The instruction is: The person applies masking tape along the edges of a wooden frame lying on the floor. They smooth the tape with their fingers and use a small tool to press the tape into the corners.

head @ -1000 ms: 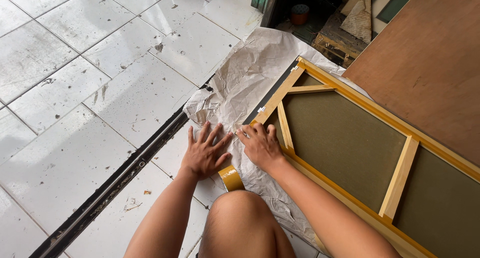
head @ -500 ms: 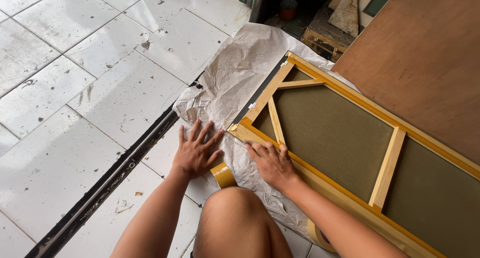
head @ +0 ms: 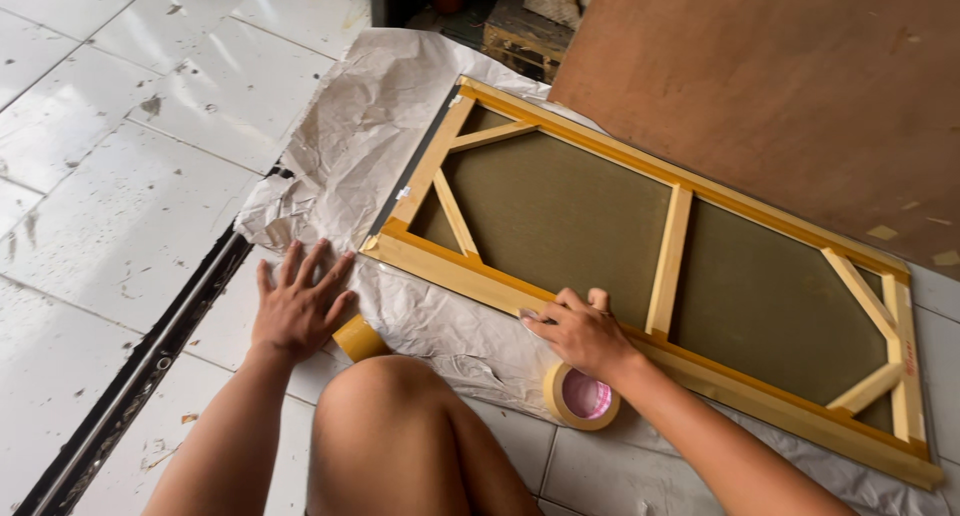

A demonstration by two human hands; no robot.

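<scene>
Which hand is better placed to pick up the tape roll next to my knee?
Probably the right hand: it rests on the wooden frame just above the tape roll. The left hand lies flat on the paper, farther away.

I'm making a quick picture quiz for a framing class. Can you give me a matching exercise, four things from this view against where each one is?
Things:
1. left hand
2. right hand
3. tape roll
4. brown board

Places:
A. leaning behind the wooden frame
B. flat on the crumpled paper by the frame's corner
C. on the floor below the wrist
D. on the frame's near rail

Pairs: 1-B, 2-D, 3-C, 4-A
</scene>
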